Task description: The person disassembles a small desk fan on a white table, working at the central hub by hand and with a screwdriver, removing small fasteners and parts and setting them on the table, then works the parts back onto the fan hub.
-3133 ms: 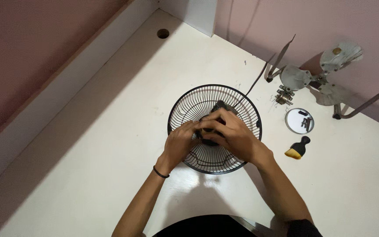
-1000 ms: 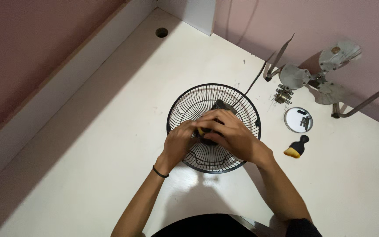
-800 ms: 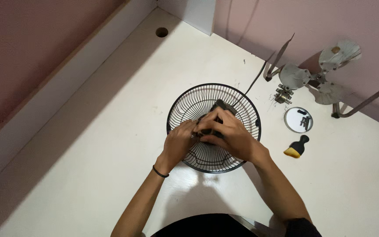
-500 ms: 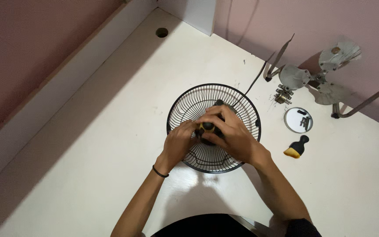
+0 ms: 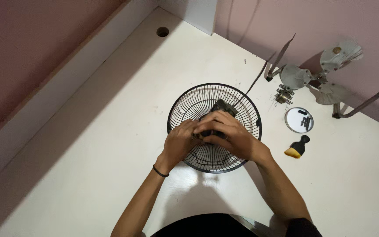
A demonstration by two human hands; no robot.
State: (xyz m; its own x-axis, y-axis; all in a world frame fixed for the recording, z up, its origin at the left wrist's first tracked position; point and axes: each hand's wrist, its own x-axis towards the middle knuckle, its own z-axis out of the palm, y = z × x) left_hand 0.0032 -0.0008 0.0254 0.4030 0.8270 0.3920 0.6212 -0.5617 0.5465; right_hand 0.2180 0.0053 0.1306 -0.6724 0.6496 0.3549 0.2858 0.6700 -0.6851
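Head view: black wire fan guard [image 5: 242, 105] (round, ribbed) under both hands [image 5: 211, 138].

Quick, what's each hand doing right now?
Left hand: closed on the dark part at the fan grille's middle.
Right hand: closed over the same dark part.

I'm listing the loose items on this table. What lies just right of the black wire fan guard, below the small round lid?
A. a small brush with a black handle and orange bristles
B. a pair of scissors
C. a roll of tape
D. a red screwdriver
A: a small brush with a black handle and orange bristles lies right of the fan guard, just below the round lid.
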